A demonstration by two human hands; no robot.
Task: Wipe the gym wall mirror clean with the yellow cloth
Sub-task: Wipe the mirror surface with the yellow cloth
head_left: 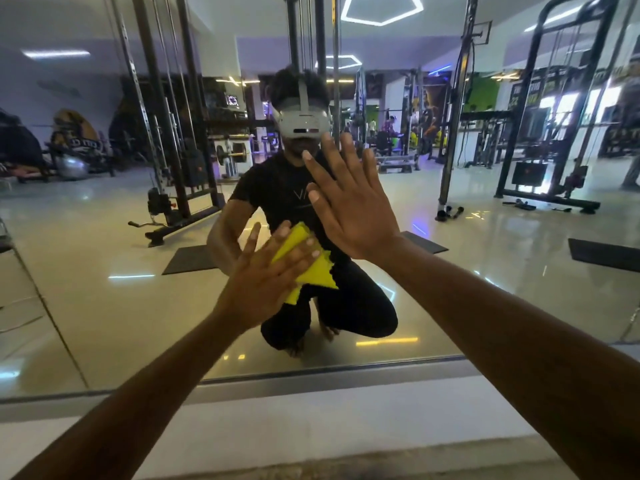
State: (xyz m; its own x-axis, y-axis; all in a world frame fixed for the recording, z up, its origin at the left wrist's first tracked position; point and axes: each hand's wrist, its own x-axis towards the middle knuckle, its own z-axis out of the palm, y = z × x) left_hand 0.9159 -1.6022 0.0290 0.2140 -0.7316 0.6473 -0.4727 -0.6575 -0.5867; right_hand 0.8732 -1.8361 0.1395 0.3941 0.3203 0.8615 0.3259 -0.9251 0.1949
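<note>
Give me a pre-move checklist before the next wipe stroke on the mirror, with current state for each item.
1. Yellow cloth under left hand, fingers straight on it: ok.
2. Cloth spread flat: not ok, it looks folded, corners sticking out.
3. Right hand free, fingers spread, holding nothing: ok.
4. Right palm actually touching the mirror: cannot tell.
5. Glass around the cloth free of other things: ok.
6. Smudges left on the mirror: cannot tell, reflections hide them.

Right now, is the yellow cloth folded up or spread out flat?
Folded or bunched: the yellow cloth is a small wad under the left hand, corners poking out.
</note>
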